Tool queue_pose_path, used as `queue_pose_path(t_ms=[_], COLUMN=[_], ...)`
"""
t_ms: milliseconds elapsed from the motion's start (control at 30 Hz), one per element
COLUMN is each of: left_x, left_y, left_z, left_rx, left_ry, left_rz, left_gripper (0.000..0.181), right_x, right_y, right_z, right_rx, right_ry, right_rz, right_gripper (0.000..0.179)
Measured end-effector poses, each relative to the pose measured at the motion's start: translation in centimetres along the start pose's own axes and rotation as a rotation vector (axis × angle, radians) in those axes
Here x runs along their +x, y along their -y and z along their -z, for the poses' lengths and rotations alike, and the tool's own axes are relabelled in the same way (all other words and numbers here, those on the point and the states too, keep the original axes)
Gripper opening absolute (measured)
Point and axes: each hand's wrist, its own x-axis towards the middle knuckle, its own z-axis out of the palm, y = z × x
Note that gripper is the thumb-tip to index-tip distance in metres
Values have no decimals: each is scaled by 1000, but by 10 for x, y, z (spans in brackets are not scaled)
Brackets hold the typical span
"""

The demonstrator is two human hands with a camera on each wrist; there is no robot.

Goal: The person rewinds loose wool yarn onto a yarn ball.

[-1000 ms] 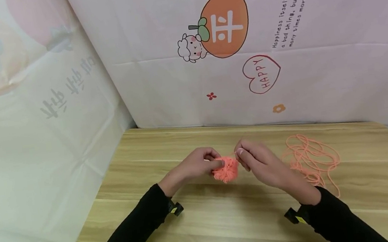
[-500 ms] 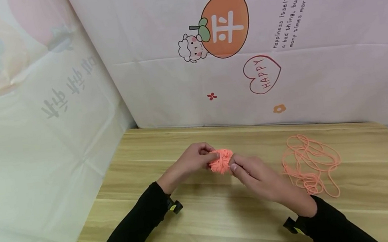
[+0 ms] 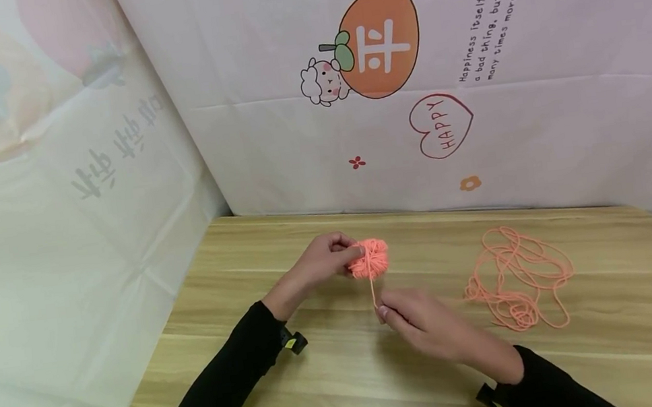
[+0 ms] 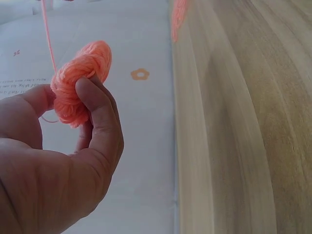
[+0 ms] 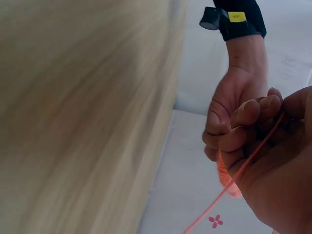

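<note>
1. Partly, the left hand [image 3: 323,258] hides the coral yarn bundle [image 3: 371,258]: in the head view its thumb crosses one side, and the other fingers' tips are out of sight behind the yarn.
2. The left wrist view cuts off the right hand [image 3: 422,320] at the top, leaving a sliver; in the right wrist view it overlaps the left hand and covers much of the bundle.
3. Both black sleeves [image 3: 219,379] run out of the head view at the bottom.
4. The wooden table [image 3: 299,383] meets the pale printed sheet [image 3: 270,149] along its far edge, with the bundle nearer that edge than the picture's bottom.
5. Wood grain shows between the forearms, and a strip of it separates the right hand from the loose yarn [image 3: 518,278], whose loops spread on the tabletop.
6. The left hand's fingers are curled, pinching the bundle between thumb and fingers, raised above the table.
7. The right hand's fingers are folded in, gripping a strand [image 3: 373,293] that runs straight from the bundle to the fingertips; the bundle sits just beyond them, apart.
</note>
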Motion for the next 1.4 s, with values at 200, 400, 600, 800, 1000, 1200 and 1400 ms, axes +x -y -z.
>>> queue_pose_path(t_ms=[200,400,600,800,1000,1200,1400], left_x=[-2,-8,-21,-31,-36,-39,-42], left_y=[-5,-14,-28,-36,-35,-29,-19], left_z=[1,-1,-9,-17,-20,-20,-22], left_rx=[-32,-90,-123,-113,-75,-42,8], left_ry=[27,111,195,300,370,425,462], left_rz=[-42,-67,-99,-126,-120,-94,-78], left_gripper=[34,34,31,27,23,21,20], right_x=[-3,-4,-3,-2,-2,7,13], right_y=[-9,-20,-35,-45,-53,-56,-52], right_z=[-12,-18,-17,-9,4,19,30], right_rx=[-9,-41,-86,-30,-49,-11,-72], right_ry=[29,72,84,15,-17,-19,-20], right_rz=[-2,-84,-139,-134,-134,-86,-162], right_gripper=[29,29,29,15,21,11,23])
